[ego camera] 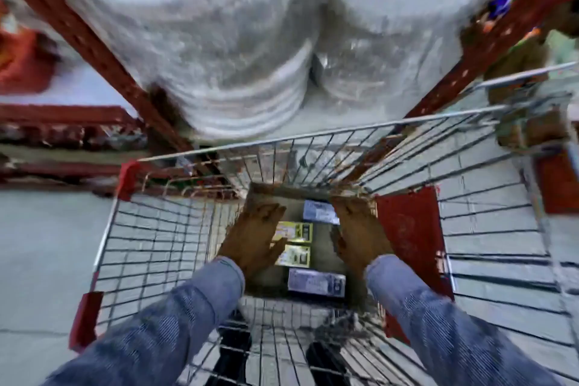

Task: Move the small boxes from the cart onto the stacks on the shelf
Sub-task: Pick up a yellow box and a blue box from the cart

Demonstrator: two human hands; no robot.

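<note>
Both my arms reach down into a wire shopping cart (156,238). At its bottom lie several small boxes: two yellow ones (296,255) in the middle, a pale blue one (319,211) at the far end and another pale one (316,282) nearest me. My left hand (253,235) hovers with straight fingers just left of the yellow boxes, its thumb over the edge of one. My right hand (360,232) is held flat to the right of the boxes, fingers straight, holding nothing. The frame is blurred by motion.
A red metal shelf frame (94,41) rises ahead, loaded with large plastic-wrapped stacks (219,41). A red panel (410,235) hangs inside the cart's right wall. Grey floor (40,244) lies to the left. Another cart edge (532,72) shows at the right.
</note>
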